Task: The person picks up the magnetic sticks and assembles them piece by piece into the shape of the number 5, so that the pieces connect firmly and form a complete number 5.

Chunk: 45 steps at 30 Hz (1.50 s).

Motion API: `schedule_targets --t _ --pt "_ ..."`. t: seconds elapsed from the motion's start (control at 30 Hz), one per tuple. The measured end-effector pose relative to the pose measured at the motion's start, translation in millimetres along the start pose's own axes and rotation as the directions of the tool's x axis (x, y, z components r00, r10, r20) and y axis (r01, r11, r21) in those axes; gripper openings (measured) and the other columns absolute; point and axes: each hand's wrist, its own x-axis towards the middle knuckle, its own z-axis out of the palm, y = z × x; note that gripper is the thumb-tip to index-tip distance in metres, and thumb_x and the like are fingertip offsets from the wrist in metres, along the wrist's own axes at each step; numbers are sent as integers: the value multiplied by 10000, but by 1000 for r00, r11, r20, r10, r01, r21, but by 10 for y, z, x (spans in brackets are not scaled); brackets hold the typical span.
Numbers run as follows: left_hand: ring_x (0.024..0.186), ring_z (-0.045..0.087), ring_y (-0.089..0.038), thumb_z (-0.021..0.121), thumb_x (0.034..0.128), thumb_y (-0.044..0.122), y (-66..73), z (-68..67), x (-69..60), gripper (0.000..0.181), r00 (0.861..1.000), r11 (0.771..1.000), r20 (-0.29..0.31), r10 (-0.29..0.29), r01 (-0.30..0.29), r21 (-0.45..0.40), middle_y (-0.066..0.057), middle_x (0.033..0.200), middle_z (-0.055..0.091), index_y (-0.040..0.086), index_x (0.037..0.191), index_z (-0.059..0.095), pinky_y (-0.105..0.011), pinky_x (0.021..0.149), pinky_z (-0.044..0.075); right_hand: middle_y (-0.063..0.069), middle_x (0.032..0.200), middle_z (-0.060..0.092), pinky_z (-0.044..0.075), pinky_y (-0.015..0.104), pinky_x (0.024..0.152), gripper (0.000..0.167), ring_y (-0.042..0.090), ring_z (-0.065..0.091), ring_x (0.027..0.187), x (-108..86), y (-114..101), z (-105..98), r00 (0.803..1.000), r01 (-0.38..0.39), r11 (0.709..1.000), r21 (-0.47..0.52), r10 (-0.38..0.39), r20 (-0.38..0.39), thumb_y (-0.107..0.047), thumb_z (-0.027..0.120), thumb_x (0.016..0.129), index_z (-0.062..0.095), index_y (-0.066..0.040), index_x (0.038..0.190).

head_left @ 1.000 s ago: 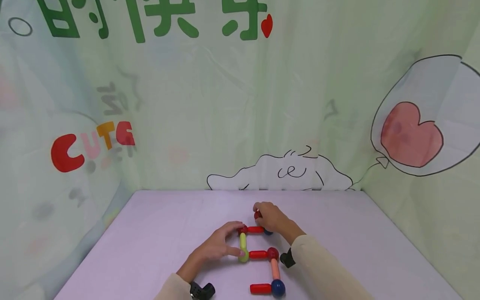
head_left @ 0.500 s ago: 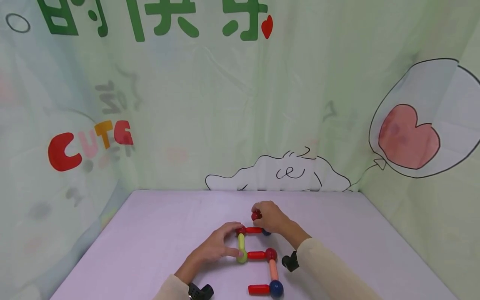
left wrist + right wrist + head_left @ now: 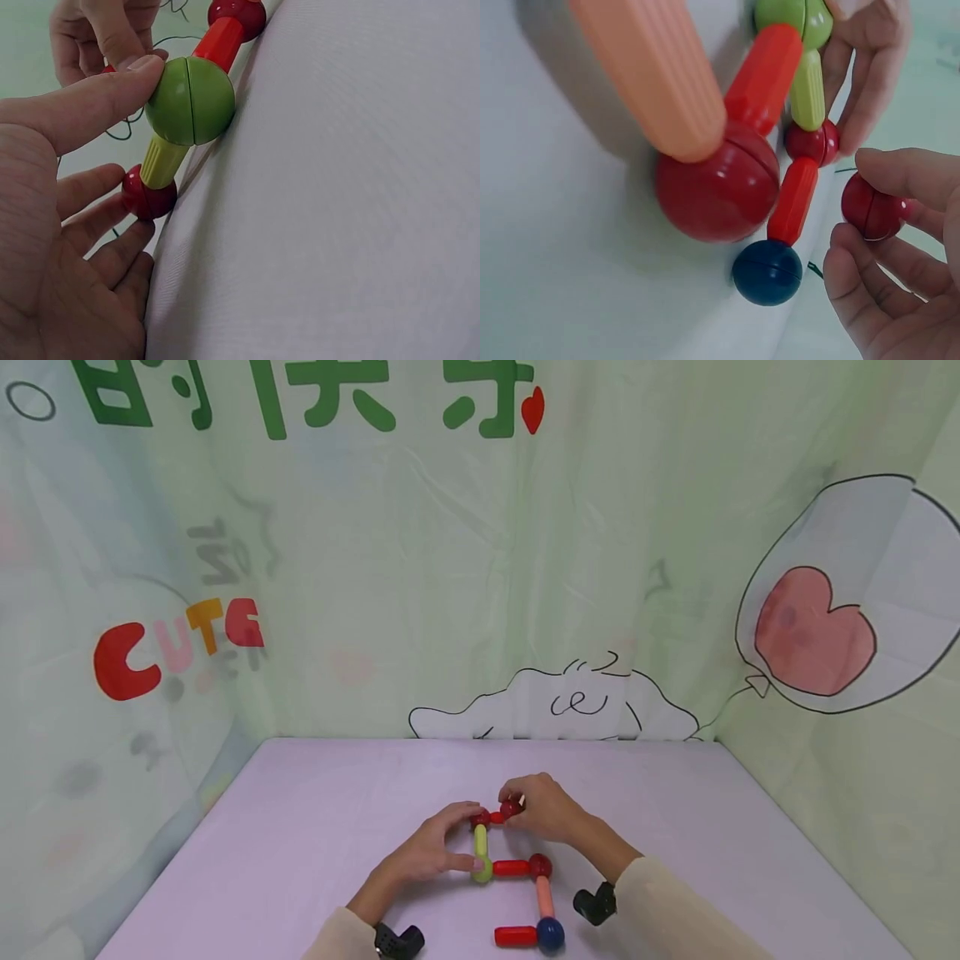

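A figure of plastic rods and balls lies on the table. My left hand spans its yellow-green rod, thumb on the green ball and fingertips against a red ball. From that red ball a red rod leads to a blue ball, which my right hand hides in the head view. My right hand pinches a loose red ball between thumb and fingers, above the table beside the figure's far end. In the right wrist view, a gap separates this ball from the blue one.
Nearer me the figure continues with a red rod, a red ball, an orange-pink rod, a blue ball and another red rod. A printed curtain hangs behind the pale table.
My right hand has come down and slightly toward me with the red ball, covering the far blue ball in the head view. My left hand stays at the figure.
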Motion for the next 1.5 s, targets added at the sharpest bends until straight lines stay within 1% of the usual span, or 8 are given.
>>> schedule_targets --t 0.13,0.47,0.67,0.83,1.07,1.27,1.4,1.5 --pt "1456 382 -299 824 831 280 4 9 -18 738 1000 1000 3 5 -5 -6 -40 1543 459 152 1482 503 -594 1169 294 -7 938 670 590 298 721 283 158 579 852 -86 -14 23 999 17 999 32 -18 37 -78 820 828 743 -87 1100" --pt "1464 369 -303 820 835 289 -5 14 -13 734 1000 1000 0 -8 8 16 -21 1551 449 176 1487 501 -611 1165 289 0 1017 691 609 357 738 348 192 606 941 -203 -78 33 997 -18 997 78 12 76 -113 852 798 736 -109 1126" --pt "1462 372 -292 818 836 294 -26 20 -15 733 1000 1000 2 -9 9 11 -16 1550 449 172 1486 503 -608 1166 291 6 981 690 614 387 729 374 201 612 945 -289 -131 40 993 -3 995 101 -8 115 -124 866 783 725 -68 1125" --pt "1469 364 -289 819 836 309 -26 15 -16 734 1000 1000 1 -14 14 23 -1 1555 443 187 1487 503 -604 1166 293 -31 930 672 598 315 701 346 167 603 881 -346 -157 38 987 8 992 129 -28 155 -141 870 786 736 -77 1099" --pt "1470 363 -288 821 833 295 -5 3 -10 730 1000 999 -1 -6 6 35 -5 1551 449 180 1482 509 -599 1169 290 -109 835 668 550 209 674 250 97 598 761 -414 -200 60 968 68 981 181 -109 226 -124 866 790 749 -138 1010" --pt "1474 354 -297 808 840 283 -4 -7 -1 740 1000 999 5 -10 9 33 -7 1558 440 165 1499 492 -611 1165 289 -143 827 667 536 208 703 255 74 591 772 -477 -259 122 943 41 977 209 -107 314 -152 852 808 757 -155 1045" --pt "1479 349 -293 799 844 273 -18 -18 3 746 1000 999 9 -2 2 41 -5 1565 433 167 1510 479 -598 1176 277 -147 824 652 519 210 692 276 65 571 777 -516 -320 178 930 26 982 188 -92 355 -188 848 813 758 -166 1073" --pt "1485 342 -296 799 849 270 -36 -28 15 748 1000 998 9 0 -1 55 4 1574 425 183 1516 472 -594 1177 277 -165 851 638 514 195 689 297 39 555 784 -541 -382 225 923 62 991 119 -103 370 -244 849 822 752 -186 1096"
